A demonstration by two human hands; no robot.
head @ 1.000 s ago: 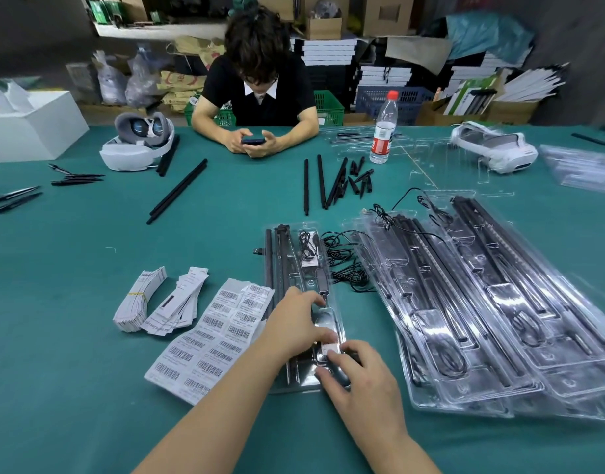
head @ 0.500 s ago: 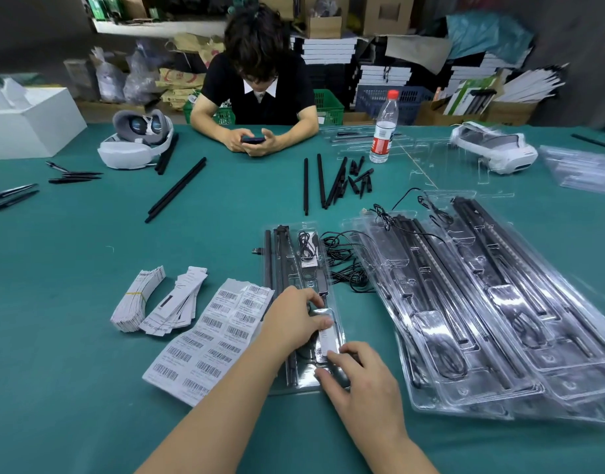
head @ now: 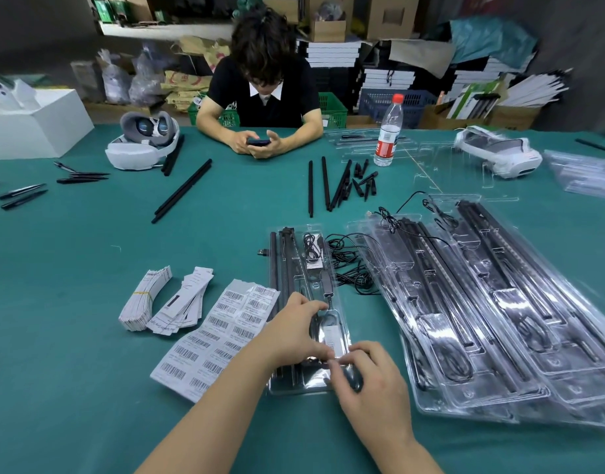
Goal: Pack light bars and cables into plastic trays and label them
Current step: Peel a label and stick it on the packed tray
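In the head view, a clear plastic tray (head: 303, 302) is lying in the lower centre of the frame on the green table (head: 72, 275), its long axis running from the near edge straight up the picture toward the seated person (head: 263, 94) at the top centre. Black light bars (head: 283, 265) are lying lengthwise along the tray's left side, parallel to that axis, and a coiled cable (head: 312, 249) is sitting in a pocket at its far end. The left hand (head: 292, 331) is resting on the tray's middle with fingers curled down over it, fingertips touching the plastic near a white label (head: 332, 338). The right hand (head: 369, 378) is lying over the tray's near right corner, thumb and forefinger drawn together and pinching at the lower edge of that label. Just left of the tray, touching or slightly under its left edge, a sheet of barcode labels (head: 222, 333) is lying tilted, and further left two bundles of paper tags (head: 167, 299) are fanning out. To the right, a loose tangle of black cable (head: 349, 265) is sitting between the tray and a stack of filled trays (head: 482, 302), which is slanting from upper left to lower right and filling the right side of the frame. Bare green cloth is showing at the lower left and along the bottom edge. Higher up, loose black bars (head: 332, 183) and a water bottle (head: 388, 131) are lying well apart from the hands.
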